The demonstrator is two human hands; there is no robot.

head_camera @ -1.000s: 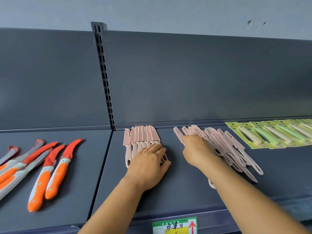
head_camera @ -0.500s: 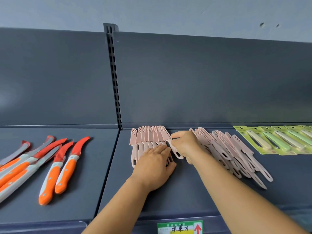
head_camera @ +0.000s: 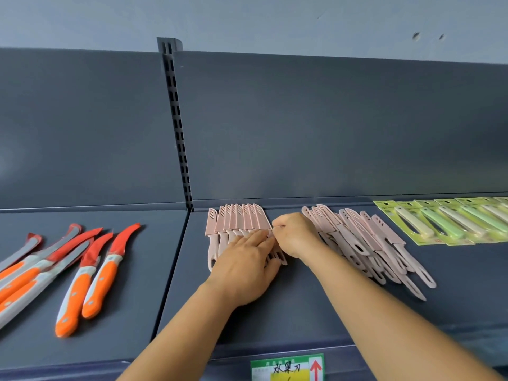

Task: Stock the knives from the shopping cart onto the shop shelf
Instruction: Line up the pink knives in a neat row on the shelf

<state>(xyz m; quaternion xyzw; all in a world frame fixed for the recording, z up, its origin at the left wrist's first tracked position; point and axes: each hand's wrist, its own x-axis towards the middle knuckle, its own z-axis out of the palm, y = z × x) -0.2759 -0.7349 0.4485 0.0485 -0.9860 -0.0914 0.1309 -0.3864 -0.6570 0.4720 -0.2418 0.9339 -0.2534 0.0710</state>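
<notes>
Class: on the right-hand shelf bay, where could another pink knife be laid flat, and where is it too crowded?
Bare shelf lies in front of both hands and between the neat pink row and the loose pink pile. Crowded: under the left hand and right hand, and the green packs.

In front of me: dark grey metal back panels (head_camera: 330, 127) split by a slotted upright (head_camera: 177, 127). Pale blue-grey wall (head_camera: 247, 17) above, two small dark marks (head_camera: 416, 36) upper right. Light is soft and even, faint sheen on the panels. Green price label (head_camera: 287, 367) with red arrow on the front edge.
</notes>
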